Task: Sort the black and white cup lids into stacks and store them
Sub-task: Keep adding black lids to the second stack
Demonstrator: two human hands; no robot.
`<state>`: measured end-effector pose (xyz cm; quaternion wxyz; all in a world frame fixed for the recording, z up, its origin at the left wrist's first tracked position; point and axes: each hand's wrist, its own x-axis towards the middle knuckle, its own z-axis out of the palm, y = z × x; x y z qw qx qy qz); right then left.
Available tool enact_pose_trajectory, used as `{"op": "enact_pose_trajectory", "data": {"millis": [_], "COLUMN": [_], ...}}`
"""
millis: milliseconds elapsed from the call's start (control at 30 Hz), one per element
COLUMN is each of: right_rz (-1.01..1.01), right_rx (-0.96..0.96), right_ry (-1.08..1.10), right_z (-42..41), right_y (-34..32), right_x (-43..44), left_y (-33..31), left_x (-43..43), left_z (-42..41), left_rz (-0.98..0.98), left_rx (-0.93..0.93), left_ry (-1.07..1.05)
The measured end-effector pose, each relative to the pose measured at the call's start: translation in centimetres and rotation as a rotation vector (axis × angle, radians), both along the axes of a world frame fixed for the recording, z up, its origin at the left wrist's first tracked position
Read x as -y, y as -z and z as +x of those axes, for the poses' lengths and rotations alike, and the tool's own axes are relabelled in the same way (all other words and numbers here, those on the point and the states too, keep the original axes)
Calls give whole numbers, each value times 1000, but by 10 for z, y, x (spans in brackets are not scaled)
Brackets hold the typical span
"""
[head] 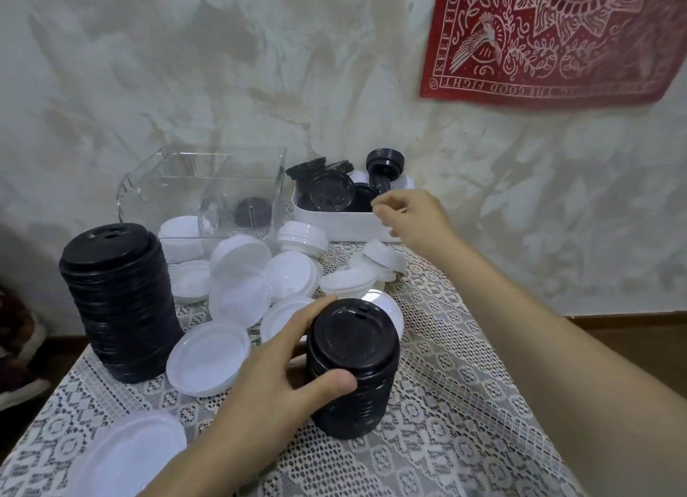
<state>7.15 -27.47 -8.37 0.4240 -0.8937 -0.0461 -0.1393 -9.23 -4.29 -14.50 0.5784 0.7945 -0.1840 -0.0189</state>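
At lower left of the frame a big pale lid point(122, 455) is cut off by the edge; can't tell what it belongs to. Left edge, below the table point(464, 403): dark blurred stuff, unreadable. Clear box point(200, 184), upper centre-left, shows a dark ribbed shape point(249, 210) through its wall; can't confirm it's a lid. White tray point(345, 223), just right of the box, holds a jumble of black lids point(331, 193), count unreadable. A small black stack point(384, 164) lies on its side at the tray's back. One white lid point(390, 307) is mostly hidden behind the short stack point(353, 370). Red cloth point(557, 39) on the wall, upper right, is cut by the top and right edges.

Left grip point(275, 377): closed round the short stack, which is black and stands on the table at centre. Thumb lies across the near side partway down, fingers wrap the far left side near the top. Arm enters from the bottom edge.

Right grip point(416, 221): at the tray's near right corner, over the rim, fingers curled down, back of hand to camera. Palm side hidden, so can't tell whether it holds anything. Arm reaches in from lower right.

Tall stack point(119, 310), black, stands at left, untouched, well apart from the short one. Loose white lids point(241, 273) lie between the two stacks and up to the box, several overlapping.
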Motion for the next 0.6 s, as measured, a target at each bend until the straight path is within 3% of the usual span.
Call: {"op": "enact_pose_trajectory", "data": {"millis": [167,400,600], "right_rz": [-278,-478,-378], "right_rx": [-29,-36,-47], "right_ry": [3,-14,-15], "right_z": [64,117,120], "right_y": [-14,-8,0], "right_x": [-33,-53,-51], "left_y": [4,5,7], "left_x": [-4,-4,-5], "left_z": [6,14,14], "left_rz": [3,7,2], "left_rx": [-38,-61,-55], "left_ry": [20,75,78]}}
